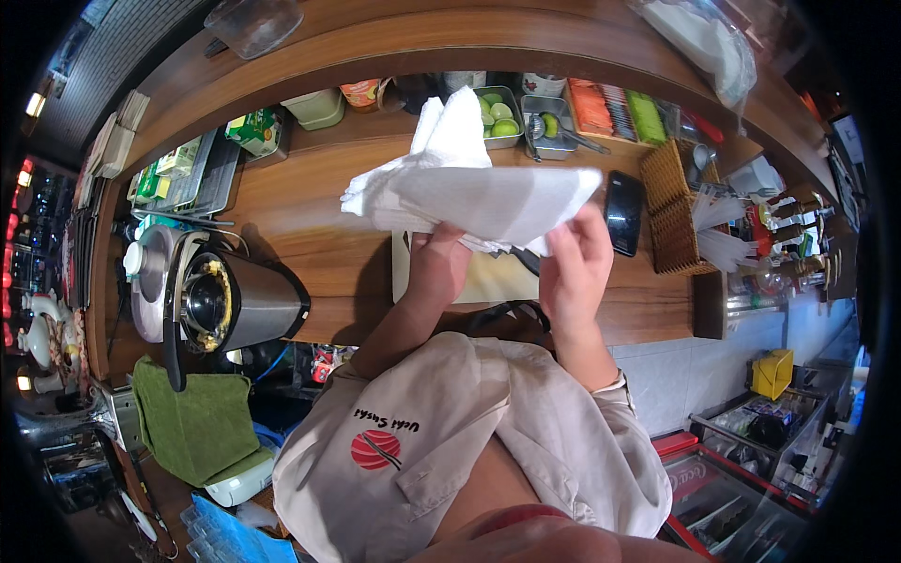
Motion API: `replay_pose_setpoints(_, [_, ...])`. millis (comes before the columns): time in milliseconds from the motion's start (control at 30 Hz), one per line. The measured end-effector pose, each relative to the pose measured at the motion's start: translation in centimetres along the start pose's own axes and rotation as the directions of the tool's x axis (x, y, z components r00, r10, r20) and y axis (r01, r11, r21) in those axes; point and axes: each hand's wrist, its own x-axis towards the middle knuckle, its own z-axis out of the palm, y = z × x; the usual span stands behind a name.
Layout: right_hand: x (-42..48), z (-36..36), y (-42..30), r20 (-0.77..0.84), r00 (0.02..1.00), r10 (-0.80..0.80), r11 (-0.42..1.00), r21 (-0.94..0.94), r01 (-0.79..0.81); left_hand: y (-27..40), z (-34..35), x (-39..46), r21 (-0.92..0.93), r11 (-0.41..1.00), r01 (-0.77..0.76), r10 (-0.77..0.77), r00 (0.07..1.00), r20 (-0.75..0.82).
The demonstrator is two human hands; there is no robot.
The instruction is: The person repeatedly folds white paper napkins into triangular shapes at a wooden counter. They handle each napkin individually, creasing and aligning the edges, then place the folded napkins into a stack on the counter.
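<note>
My left hand (pixel 442 264) grips the near edge of a white cloth (pixel 486 200), thumb on top. With its thumb and fingers, my right hand (pixel 578 260) pinches the cloth's right corner. The cloth is partly unfolded and held up over the counter, with a bunched part rising at its far left. Below it lies a pale cutting board (pixel 496 281), largely covered from sight by the cloth and my hands. A black handle (pixel 526 260), perhaps a knife's, shows between my hands over the board.
Limes fill a metal container (pixel 501 143) at the back; beside it, a second metal container (pixel 550 144) holds utensils. A smartphone (pixel 624 213) and wicker baskets (pixel 679 236) stand right. A steel appliance (pixel 257 299) occupies the left, near a green towel (pixel 193 422). A wooden shelf (pixel 422 60) overhangs the back.
</note>
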Motion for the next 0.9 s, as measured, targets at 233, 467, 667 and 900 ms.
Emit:
replay_pose_setpoints(233, [0.3,-0.5,1.3,0.053,0.964,0.262,0.961,-0.107,-0.255,-1.9,-1.6,0.1,0.079,0.994,-0.073,0.073,0.997,0.0])
replay_pose_setpoints(467, [0.3,-0.5,1.1,-0.05,0.991,0.127,0.99,-0.051,-0.129,-1.0,-0.1,0.1,0.101,0.976,-0.19,0.192,0.981,-0.005])
replay_pose_setpoints(667, [1.2,-1.3,0.7,0.333,0.731,-0.595,0.397,-0.67,0.628,0.5,1.1,0.1,0.075,0.986,-0.15,0.153,0.988,-0.03])
replay_pose_setpoints(900, [0.6,0.0,2.0,0.616,0.643,-0.454,0.255,-0.602,0.757,0.1,1.0,-1.0,0.082,0.996,0.027,-0.025,0.999,-0.033])
